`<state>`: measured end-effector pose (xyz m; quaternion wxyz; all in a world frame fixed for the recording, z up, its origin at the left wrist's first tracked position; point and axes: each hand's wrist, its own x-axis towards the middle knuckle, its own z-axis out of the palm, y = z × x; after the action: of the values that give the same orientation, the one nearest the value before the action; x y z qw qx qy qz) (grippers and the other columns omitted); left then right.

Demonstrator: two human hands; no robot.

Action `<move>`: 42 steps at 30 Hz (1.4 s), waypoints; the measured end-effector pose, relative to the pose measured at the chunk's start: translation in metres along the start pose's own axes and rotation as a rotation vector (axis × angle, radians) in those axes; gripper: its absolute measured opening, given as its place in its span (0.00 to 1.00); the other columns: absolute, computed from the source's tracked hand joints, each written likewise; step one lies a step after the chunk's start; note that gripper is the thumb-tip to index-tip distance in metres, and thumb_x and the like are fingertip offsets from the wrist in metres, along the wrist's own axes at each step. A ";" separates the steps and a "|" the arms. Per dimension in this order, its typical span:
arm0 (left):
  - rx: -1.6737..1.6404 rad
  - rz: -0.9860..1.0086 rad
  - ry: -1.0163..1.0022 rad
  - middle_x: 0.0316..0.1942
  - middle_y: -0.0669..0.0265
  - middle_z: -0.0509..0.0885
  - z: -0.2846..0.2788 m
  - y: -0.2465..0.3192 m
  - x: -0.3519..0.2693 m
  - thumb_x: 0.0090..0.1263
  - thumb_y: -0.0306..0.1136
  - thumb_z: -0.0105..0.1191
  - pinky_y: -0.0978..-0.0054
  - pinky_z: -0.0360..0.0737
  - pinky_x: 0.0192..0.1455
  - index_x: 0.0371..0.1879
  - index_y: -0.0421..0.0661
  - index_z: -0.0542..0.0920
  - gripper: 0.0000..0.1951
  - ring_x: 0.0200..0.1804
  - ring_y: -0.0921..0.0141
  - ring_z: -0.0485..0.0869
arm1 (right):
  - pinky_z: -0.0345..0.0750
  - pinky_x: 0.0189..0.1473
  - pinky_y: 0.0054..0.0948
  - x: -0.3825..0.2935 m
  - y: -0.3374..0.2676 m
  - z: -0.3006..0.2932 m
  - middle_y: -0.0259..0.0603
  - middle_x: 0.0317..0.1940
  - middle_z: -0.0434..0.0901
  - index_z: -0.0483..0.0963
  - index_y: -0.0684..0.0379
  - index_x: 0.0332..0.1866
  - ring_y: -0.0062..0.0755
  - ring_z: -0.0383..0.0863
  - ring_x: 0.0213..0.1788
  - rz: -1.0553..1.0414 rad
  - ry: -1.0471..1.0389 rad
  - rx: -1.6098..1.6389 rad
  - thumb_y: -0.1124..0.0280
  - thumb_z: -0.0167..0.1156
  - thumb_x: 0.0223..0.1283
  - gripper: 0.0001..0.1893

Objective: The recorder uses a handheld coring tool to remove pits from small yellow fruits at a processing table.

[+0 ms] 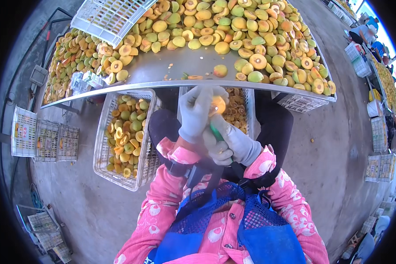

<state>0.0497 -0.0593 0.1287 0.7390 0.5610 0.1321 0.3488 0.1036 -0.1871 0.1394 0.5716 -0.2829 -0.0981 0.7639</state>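
In a pale glove, my left hand (195,110) holds a halved yellow fruit (217,105), likely a peach or apricot, just below the table's front edge. My right hand (232,140), gloved too, grips a tool by its green handle (216,132). The tool's metal tip meets the cut face of the fruit; its exact shape is hard to make out. Beneath my hands, between my knees, a white crate (249,109) contains brown pit pieces or fruit scraps (236,109). To the left on the floor stands a white plastic crate (99,155) with hollowed fruit halves (127,135).
A metal table (171,64) bears a large heap of halved fruit (260,26). A tilted white crate (110,19) rests on the heap. Plastic packets (85,81) lie at the table's left. Stacked crates (46,138) stand farther left. People (364,34) are at another table, far right.
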 end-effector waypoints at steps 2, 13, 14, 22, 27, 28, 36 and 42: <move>-0.223 -0.148 -0.066 0.32 0.57 0.83 0.003 0.004 0.005 0.78 0.46 0.41 0.75 0.81 0.31 0.39 0.38 0.79 0.21 0.30 0.68 0.82 | 0.51 0.10 0.19 0.010 0.007 -0.012 0.23 0.12 0.55 0.67 0.56 0.27 0.14 0.51 0.08 -0.069 -0.135 0.049 0.35 0.40 0.67 0.32; 1.215 0.551 0.545 0.43 0.57 0.84 -0.083 0.000 0.042 0.62 0.20 0.56 0.71 0.77 0.52 0.43 0.38 0.82 0.10 0.45 0.65 0.82 | 0.66 0.22 0.24 0.045 0.028 -0.101 0.29 0.18 0.69 0.74 0.62 0.36 0.18 0.67 0.19 -0.507 0.715 -0.946 0.58 0.49 0.70 0.16; 1.119 0.477 0.381 0.43 0.57 0.84 -0.057 -0.019 0.059 0.60 0.17 0.57 0.70 0.76 0.55 0.43 0.38 0.82 0.12 0.47 0.63 0.82 | 0.73 0.41 0.41 0.039 0.018 -0.097 0.56 0.30 0.79 0.74 0.65 0.41 0.51 0.79 0.35 -0.368 0.758 -0.925 0.57 0.52 0.66 0.18; 1.691 0.053 -0.309 0.38 0.56 0.82 -0.001 -0.134 0.181 0.55 0.52 0.62 0.64 0.80 0.46 0.42 0.43 0.80 0.25 0.44 0.61 0.83 | 0.74 0.37 0.38 0.021 0.000 -0.136 0.54 0.29 0.79 0.75 0.64 0.41 0.48 0.81 0.33 -0.440 0.979 -0.840 0.59 0.52 0.67 0.16; 0.386 -0.614 -0.358 0.34 0.68 0.81 -0.040 -0.113 0.169 0.67 0.41 0.57 0.80 0.78 0.36 0.49 0.42 0.77 0.18 0.34 0.77 0.80 | 0.74 0.33 0.32 0.017 -0.050 -0.099 0.47 0.26 0.79 0.77 0.65 0.40 0.32 0.80 0.28 -0.373 0.843 -0.643 0.58 0.52 0.68 0.17; 0.237 -0.552 -0.259 0.34 0.68 0.81 -0.025 -0.097 0.146 0.69 0.37 0.56 0.79 0.78 0.35 0.48 0.41 0.78 0.15 0.34 0.76 0.80 | 0.74 0.31 0.30 0.017 -0.056 -0.094 0.45 0.25 0.79 0.77 0.65 0.39 0.27 0.80 0.27 -0.387 0.782 -0.657 0.58 0.51 0.68 0.18; 0.776 0.202 -0.186 0.42 0.61 0.84 -0.001 -0.029 0.065 0.65 0.23 0.56 0.75 0.79 0.48 0.49 0.41 0.78 0.13 0.43 0.71 0.82 | 0.74 0.36 0.34 0.030 -0.045 -0.052 0.46 0.24 0.79 0.77 0.66 0.36 0.37 0.80 0.29 -0.652 0.793 -1.018 0.56 0.49 0.70 0.21; 0.727 0.282 -0.075 0.39 0.60 0.84 -0.003 -0.011 0.041 0.65 0.27 0.56 0.74 0.78 0.47 0.48 0.39 0.78 0.14 0.41 0.69 0.82 | 0.68 0.24 0.29 0.029 -0.019 -0.020 0.38 0.16 0.71 0.74 0.65 0.30 0.27 0.72 0.18 -0.698 0.698 -0.768 0.54 0.49 0.71 0.22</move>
<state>0.0811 -0.0313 0.1252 0.4413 0.8112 0.1416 0.3565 0.1245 -0.1576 0.1225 0.6432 -0.6525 -0.2597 0.3049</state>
